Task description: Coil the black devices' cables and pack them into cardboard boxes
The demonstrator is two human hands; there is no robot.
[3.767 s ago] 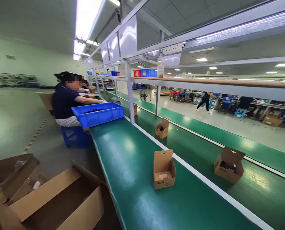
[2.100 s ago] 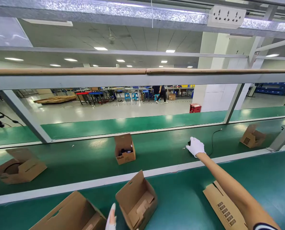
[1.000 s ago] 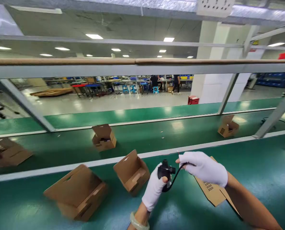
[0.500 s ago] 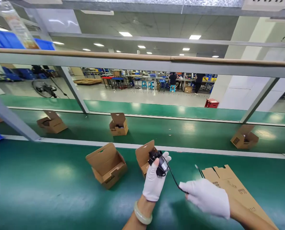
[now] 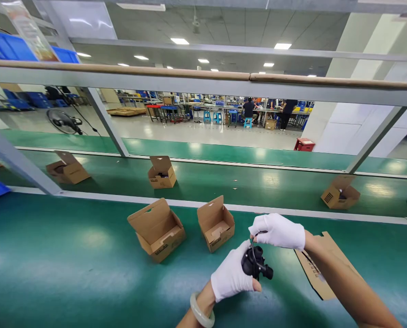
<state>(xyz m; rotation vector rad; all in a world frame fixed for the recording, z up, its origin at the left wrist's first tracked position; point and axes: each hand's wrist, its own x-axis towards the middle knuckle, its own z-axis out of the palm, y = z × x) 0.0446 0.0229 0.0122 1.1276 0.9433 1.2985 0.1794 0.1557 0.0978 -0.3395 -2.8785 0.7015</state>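
Presently my left hand [image 5: 231,278] grips the small black device [image 5: 254,265] above the green worktop [image 5: 87,273], fingers closed on its stiff body. My right hand [image 5: 278,231] pinches its thin cord [image 5: 252,245]: light, limp, best coiled near the body.

Both hands are gloved in white, sitting low in the frame right of centre. Left hand [image 5: 232,278] comes up from the bottom edge, bare forearm with a pale bangle at the wrist, fingers curled shut around something small and dark. Right hand [image 5: 278,231] sits just above it, knuckles up, fingertips pinched together and pointing left. Its bare forearm runs diagonally off to the lower right corner. The hands are nearly touching.
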